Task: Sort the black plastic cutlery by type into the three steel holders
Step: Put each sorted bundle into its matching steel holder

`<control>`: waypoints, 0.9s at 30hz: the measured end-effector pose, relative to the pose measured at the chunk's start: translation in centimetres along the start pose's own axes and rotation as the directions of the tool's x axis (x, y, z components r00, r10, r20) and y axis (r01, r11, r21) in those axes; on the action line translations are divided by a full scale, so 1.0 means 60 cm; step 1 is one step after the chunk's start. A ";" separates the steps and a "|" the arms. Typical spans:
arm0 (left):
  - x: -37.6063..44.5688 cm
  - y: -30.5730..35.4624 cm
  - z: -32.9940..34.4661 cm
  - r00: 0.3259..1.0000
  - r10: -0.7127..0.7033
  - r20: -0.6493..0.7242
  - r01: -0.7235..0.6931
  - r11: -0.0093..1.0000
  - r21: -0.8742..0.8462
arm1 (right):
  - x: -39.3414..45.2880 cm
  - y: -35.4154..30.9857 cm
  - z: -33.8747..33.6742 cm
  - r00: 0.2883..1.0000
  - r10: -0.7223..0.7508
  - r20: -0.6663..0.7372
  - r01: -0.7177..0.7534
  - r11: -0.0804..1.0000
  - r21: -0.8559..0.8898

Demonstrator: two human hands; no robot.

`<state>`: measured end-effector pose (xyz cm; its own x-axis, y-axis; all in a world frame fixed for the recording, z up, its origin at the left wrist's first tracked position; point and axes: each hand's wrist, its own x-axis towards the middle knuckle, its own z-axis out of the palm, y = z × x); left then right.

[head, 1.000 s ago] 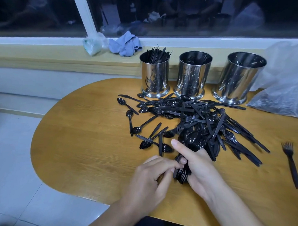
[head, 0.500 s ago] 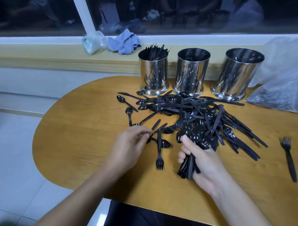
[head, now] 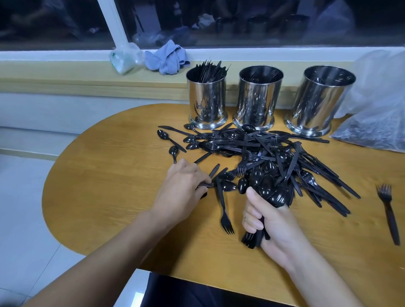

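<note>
A bundle of spoons (head: 267, 197) is being gripped in the closed right hand (head: 271, 227) over the table (head: 108, 196), while one piece (head: 206, 184) from the cutlery pile (head: 277, 156) before the three steel holders (head: 258, 98) is being pinched by the left hand (head: 180, 191).

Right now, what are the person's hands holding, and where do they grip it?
The right hand grips a bundle of black plastic spoons round the handles. The left hand pinches one thin black plastic cutlery piece; its type is hidden.
</note>
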<state>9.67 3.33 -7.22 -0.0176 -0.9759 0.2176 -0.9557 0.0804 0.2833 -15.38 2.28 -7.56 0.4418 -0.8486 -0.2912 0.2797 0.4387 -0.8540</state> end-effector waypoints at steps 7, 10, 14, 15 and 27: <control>-0.030 0.014 -0.022 0.957 -0.246 -0.152 0.207 0.949 -0.238 | -0.001 0.002 0.016 1.000 -0.030 -0.010 0.029 0.996 -0.082; -0.059 0.047 -0.014 0.925 -0.355 -0.134 0.239 0.820 -0.519 | 0.002 0.007 0.028 0.999 -0.032 -0.019 0.031 0.999 -0.023; -0.093 0.116 0.001 0.956 -0.288 0.052 0.227 0.618 -0.752 | 0.003 0.008 0.039 0.997 -0.011 -0.077 0.014 0.999 0.047; -0.097 0.128 0.005 0.966 -0.248 0.066 0.211 0.620 -0.756 | 0.002 0.006 0.038 0.995 0.004 -0.096 0.000 0.999 0.043; 0.029 -0.031 -0.027 0.997 0.074 0.031 -0.066 0.978 -0.198 | -0.008 -0.016 0.021 0.982 0.129 -0.138 -0.101 0.976 0.195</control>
<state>11.92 1.80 -5.86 -0.0973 -0.9731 0.2088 -0.8753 0.1835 0.4473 -14.77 2.61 -6.04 0.3528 -0.8172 -0.4557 0.3941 0.5715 -0.7198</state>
